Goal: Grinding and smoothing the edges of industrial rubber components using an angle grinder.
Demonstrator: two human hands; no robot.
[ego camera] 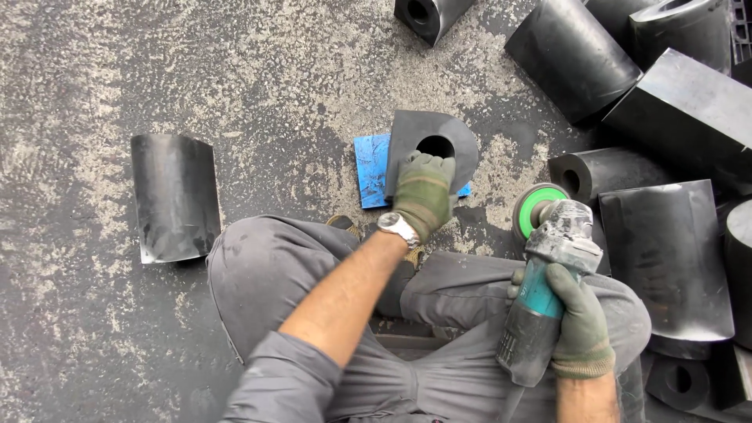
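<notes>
My left hand (424,193), in a green glove with a wristwatch, grips the near edge of a black rubber block (462,146) with a round hole through it. The block stands on end on a blue pad (370,169) on the ground in front of my knees. My right hand (577,321), also gloved, holds a teal angle grinder (543,290) by its body above my right thigh. Its green-centred disc (536,206) points away from me, to the right of the block and apart from it.
A single black curved block (174,196) lies on the dusty ground at left. A heap of similar black blocks (666,243) fills the right side and top right, and another (427,16) lies at the top centre. My grey-trousered legs (274,266) are crossed below.
</notes>
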